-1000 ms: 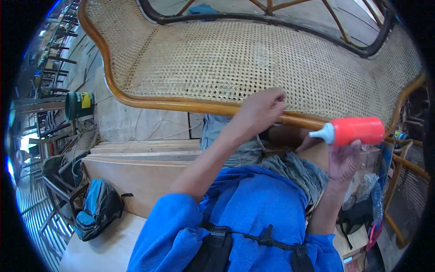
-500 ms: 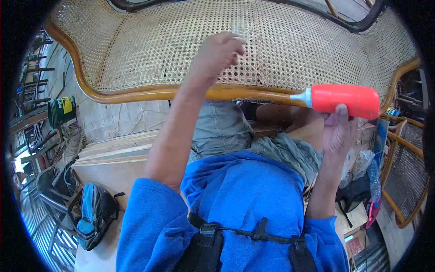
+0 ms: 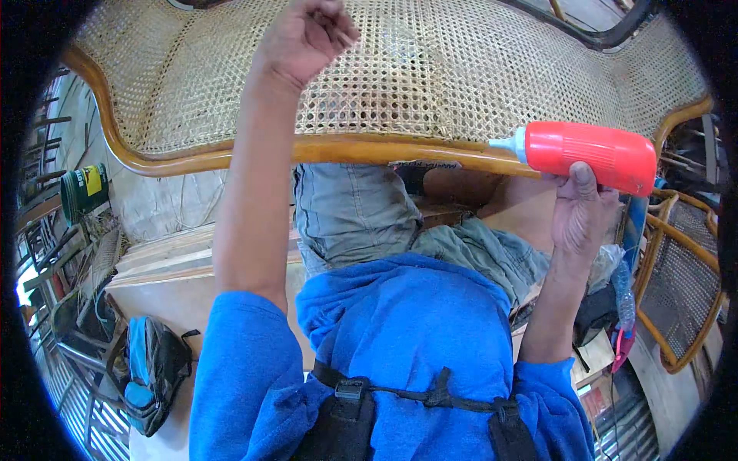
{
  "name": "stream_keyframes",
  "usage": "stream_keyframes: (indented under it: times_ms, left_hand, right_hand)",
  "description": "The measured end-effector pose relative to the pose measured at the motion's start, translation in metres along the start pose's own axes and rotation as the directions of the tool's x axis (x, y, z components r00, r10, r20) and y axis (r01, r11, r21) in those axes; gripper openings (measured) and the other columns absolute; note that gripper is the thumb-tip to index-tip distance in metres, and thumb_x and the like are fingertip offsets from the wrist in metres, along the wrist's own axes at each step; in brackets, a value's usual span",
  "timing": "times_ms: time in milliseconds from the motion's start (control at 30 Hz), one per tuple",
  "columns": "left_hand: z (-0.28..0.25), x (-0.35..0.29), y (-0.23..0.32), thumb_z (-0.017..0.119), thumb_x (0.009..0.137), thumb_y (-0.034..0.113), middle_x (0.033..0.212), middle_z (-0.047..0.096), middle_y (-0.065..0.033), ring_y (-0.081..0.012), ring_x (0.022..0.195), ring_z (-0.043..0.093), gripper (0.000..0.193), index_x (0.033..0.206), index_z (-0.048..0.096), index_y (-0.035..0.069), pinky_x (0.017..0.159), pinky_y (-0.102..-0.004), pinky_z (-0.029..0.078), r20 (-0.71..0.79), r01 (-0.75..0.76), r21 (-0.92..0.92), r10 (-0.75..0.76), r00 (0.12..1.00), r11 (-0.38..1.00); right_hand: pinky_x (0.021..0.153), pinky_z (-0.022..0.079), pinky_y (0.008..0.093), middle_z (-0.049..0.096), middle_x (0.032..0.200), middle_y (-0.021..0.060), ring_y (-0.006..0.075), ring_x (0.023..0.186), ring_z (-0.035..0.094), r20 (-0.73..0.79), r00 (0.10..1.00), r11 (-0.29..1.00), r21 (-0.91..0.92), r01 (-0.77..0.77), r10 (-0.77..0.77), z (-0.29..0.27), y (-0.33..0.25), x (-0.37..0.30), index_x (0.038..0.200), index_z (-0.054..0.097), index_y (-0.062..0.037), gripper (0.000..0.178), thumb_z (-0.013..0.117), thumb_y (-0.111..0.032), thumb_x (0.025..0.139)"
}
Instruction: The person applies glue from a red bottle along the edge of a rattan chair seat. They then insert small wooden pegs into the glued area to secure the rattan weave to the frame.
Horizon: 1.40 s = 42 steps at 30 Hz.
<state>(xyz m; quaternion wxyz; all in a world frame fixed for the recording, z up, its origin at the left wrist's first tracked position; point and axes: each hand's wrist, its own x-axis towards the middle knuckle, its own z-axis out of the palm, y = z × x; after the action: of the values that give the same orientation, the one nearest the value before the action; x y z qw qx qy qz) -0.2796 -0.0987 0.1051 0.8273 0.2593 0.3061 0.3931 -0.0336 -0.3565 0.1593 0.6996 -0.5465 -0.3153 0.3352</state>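
Observation:
My right hand (image 3: 578,211) grips a red squeeze bottle (image 3: 596,156) from below, its thumb across the near side. The bottle lies on its side, with its pale grey nozzle (image 3: 505,144) pointing left over the brown wooden rail (image 3: 354,148) of a cane-work seat. Beyond the rail stretches the woven cane panel (image 3: 492,73). My left hand (image 3: 301,42) is raised over the left part of this panel with its fingers curled in. Whether anything small is pinched there cannot be made out.
A blue and black backpack (image 3: 150,376) lies at lower left, near stacked boards (image 3: 200,257). A green and yellow can (image 3: 83,192) stands at far left. Another cane-work frame (image 3: 676,269) leans at right, beside a clear plastic bottle (image 3: 623,296).
My left hand has moved up and left across the cane panel. The red bottle in my right hand has shifted slightly up and right, its nozzle still near the rail.

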Motion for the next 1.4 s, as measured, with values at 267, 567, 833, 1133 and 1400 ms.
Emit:
stream_keyframes:
  times_ms: [267,567,833,1133,1400]
  left_hand:
    - [-0.092,0.029,0.066,0.056,0.080,0.013,0.062,0.053,-0.0010,-0.0143,0.060,0.054,0.008,0.075,0.055,0.006,0.067,-0.0331,0.046,0.202,0.023,-0.431,0.071,0.977,0.902]
    - [-0.167,0.006,0.136,0.042,0.084,0.006,0.056,0.032,0.0020,-0.0091,0.047,0.030,0.012,0.073,0.044,0.005,0.047,-0.0242,0.026,0.114,-0.015,-0.329,0.055,0.992,0.944]
    - [-0.175,-0.022,0.151,0.048,0.083,0.007,0.060,0.039,0.0012,-0.0101,0.051,0.036,0.006,0.084,0.050,0.001,0.049,-0.0248,0.030,-0.016,-0.084,-0.051,0.083,0.996,0.995]
    - [-0.227,-0.071,0.230,0.046,0.077,0.002,0.059,0.033,0.0002,-0.0120,0.054,0.033,0.015,0.067,0.037,0.008,0.054,-0.0267,0.030,0.056,-0.151,-0.313,0.177,0.983,0.938]
    - [-0.317,-0.158,0.300,0.043,0.078,0.001,0.059,0.031,-0.0004,-0.0127,0.054,0.033,0.016,0.067,0.036,0.009,0.053,-0.0271,0.029,-0.307,-0.414,0.166,0.446,0.840,0.895]
  right_hand:
    - [0.057,0.053,0.0305,0.062,0.087,0.0095,0.0194,0.070,0.062,-0.067,0.993,0.995,0.012,-0.100,0.100,0.031,0.012,0.002,0.100,0.054,-0.0012,0.033,0.072,-0.004,0.072]
    - [0.058,0.053,0.0292,0.063,0.084,0.0101,0.0192,0.068,0.062,-0.048,0.989,0.989,-0.039,-0.144,0.142,0.036,0.025,0.004,0.097,0.055,0.0006,0.032,0.073,-0.007,0.071]
    - [0.057,0.053,0.0287,0.063,0.085,0.0099,0.0178,0.068,0.062,-0.022,0.990,0.981,-0.128,-0.144,0.142,0.038,0.026,0.005,0.097,0.056,0.0008,0.031,0.073,-0.007,0.072]
    - [0.063,0.054,0.0285,0.063,0.086,0.0073,0.0164,0.072,0.062,0.004,0.989,0.972,-0.190,-0.141,0.145,0.038,0.028,0.007,0.097,0.056,-0.0004,0.032,0.074,-0.008,0.072]
    - [0.062,0.054,0.0293,0.062,0.087,0.0076,0.0166,0.073,0.062,-0.012,0.982,0.980,-0.062,-0.190,0.189,0.035,0.029,0.008,0.097,0.057,-0.0012,0.029,0.072,-0.007,0.073]
